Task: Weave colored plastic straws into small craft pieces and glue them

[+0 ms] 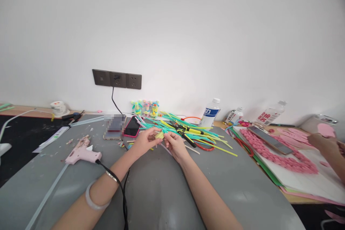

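Just above the grey table, my left hand (145, 141) and my right hand (175, 145) meet fingertip to fingertip. Both pinch a small yellow and teal pipe-cleaner piece (160, 135), partly hidden by the fingers. Behind them lies a loose pile of teal and yellow pipe cleaners (223, 148). Pliers with black and yellow handles (188, 139) rest on that pile, right of my right hand. Three small fuzzy figures (147, 107) stand against the wall beyond my hands.
A pink glue gun (83, 155) lies at left, its black cable passing by my left forearm. A pink-cased phone (132, 127), a bottle (210, 113) and a blurred box (115, 127) stand or lie behind. At right, another person's hand (325, 142) is near a pink braided piece (285, 161).
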The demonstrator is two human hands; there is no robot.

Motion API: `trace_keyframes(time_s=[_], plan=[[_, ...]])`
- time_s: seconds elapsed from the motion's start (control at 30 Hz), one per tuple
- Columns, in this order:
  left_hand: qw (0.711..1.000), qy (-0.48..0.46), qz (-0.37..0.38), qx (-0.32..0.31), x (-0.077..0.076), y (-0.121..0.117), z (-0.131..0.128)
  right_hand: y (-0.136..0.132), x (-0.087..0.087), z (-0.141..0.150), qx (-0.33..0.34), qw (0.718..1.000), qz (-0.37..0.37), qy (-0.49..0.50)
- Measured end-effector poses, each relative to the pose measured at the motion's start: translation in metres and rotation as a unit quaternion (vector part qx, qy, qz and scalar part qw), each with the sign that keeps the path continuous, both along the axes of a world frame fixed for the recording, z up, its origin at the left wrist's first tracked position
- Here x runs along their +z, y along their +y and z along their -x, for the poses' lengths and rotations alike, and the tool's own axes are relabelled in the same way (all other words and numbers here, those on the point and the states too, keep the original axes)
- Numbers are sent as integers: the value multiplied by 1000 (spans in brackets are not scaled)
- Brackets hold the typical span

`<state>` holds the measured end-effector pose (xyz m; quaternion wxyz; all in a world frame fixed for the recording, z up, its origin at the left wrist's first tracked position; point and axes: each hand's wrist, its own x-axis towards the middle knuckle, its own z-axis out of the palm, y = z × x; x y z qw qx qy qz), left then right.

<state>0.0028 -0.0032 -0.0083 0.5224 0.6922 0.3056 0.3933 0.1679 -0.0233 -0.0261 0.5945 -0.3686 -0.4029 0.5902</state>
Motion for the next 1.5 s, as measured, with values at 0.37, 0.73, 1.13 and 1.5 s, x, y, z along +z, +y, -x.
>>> trace_keyframes(time_s=[0.37, 0.73, 1.13, 1.5], plan=[[1000, 8, 0, 16, 3, -3, -1, 1, -1, 1, -27, 1000, -8, -2], [998, 31, -41, 28, 4, -3, 0, 0, 1, 2, -44, 999, -14, -10], [999, 26, -35, 5, 0, 1, 1, -1, -2, 2, -43, 998, -20, -42], [988, 85, -120, 44, -3, 1, 1, -4, 3, 3, -43, 996, -9, -76]])
